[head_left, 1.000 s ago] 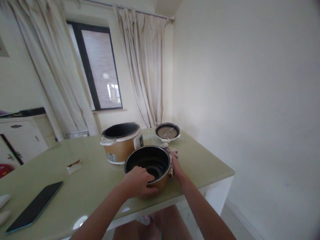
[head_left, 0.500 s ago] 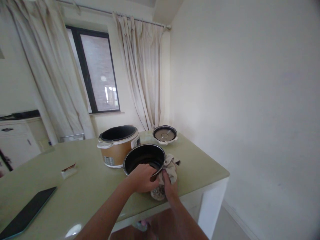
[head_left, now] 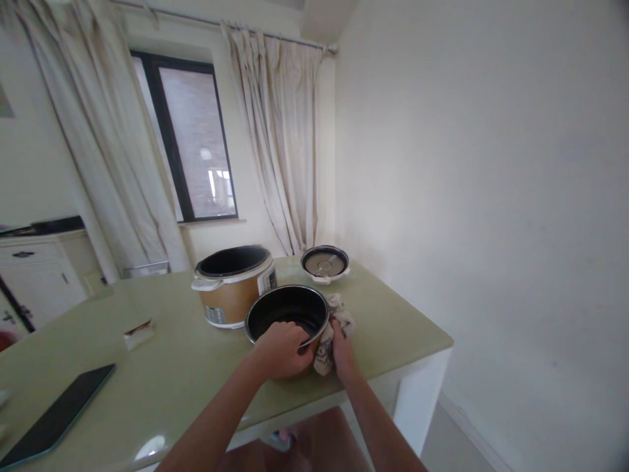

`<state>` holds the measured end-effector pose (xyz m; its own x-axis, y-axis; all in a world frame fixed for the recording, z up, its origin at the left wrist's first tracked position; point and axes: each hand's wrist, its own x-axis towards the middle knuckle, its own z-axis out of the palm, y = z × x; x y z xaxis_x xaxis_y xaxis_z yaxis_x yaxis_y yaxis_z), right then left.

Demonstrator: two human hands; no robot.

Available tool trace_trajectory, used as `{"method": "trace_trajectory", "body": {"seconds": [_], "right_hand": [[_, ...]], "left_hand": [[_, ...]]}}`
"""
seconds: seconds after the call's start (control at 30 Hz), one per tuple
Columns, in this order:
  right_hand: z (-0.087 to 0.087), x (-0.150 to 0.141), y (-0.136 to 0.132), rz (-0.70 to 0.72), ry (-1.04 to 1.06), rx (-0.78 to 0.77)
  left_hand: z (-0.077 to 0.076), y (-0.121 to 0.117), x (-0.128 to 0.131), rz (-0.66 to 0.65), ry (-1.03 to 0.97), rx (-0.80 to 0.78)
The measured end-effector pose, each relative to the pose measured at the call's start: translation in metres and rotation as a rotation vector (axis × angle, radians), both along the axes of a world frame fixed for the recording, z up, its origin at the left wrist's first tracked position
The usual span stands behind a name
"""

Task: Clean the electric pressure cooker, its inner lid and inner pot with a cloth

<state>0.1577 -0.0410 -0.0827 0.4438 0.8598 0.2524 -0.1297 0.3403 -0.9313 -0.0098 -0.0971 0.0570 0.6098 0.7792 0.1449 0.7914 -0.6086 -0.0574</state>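
A dark-lined inner pot (head_left: 289, 305) with a brown outside stands on the table near its front edge. My left hand (head_left: 285, 349) grips the pot's near rim, fingers hooked inside and thumb outside. My right hand (head_left: 343, 347) is closed on a pale patterned cloth (head_left: 324, 354), which presses against the pot's right outer wall. Just behind the pot sits the rice cooker body (head_left: 230, 295), gold-brown and white, with its top uncovered. Farther back on the right, a round lid (head_left: 324, 263) lies with its metal inner side up.
On the left of the pale green table (head_left: 196, 367) lies a dark flat tablet-like slab (head_left: 59, 413). A small white packet (head_left: 139, 334) rests behind it. The table's right edge runs near a white wall (head_left: 481, 196); curtains (head_left: 275, 131) hang behind.
Along the pot's right outer side, my right hand and the cloth came toward me, then moved partly back away. My left hand stays on the rim. The view shifted slightly.
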Motion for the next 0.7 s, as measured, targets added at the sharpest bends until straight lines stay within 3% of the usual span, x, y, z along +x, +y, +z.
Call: {"method": "trace_trajectory", "body": {"seconds": [0.17, 0.23, 0.33, 0.43, 0.6, 0.7], "right_hand": [[-0.032, -0.028, -0.051, -0.17, -0.388, 0.145], [-0.032, -0.032, -0.061, -0.202, -0.526, 0.168], [-0.027, -0.027, -0.065, -0.196, -0.545, 0.172], [-0.023, -0.021, -0.065, -0.132, -0.442, 0.146], [-0.016, -0.027, -0.057, -0.05, -0.155, 0.067], [-0.006, -0.024, -0.034, -0.062, -0.081, 0.038]], "left_hand": [[-0.003, 0.008, 0.036, 0.073, -0.193, 0.001], [-0.003, 0.013, 0.053, 0.055, -0.364, 0.039], [0.0, 0.017, 0.059, -0.074, -0.643, 0.107], [0.003, 0.02, 0.031, -0.089, -0.664, 0.111], [-0.011, 0.022, -0.049, 0.119, -0.158, 0.095], [-0.024, 0.018, -0.063, 0.1, -0.181, 0.105]]}}
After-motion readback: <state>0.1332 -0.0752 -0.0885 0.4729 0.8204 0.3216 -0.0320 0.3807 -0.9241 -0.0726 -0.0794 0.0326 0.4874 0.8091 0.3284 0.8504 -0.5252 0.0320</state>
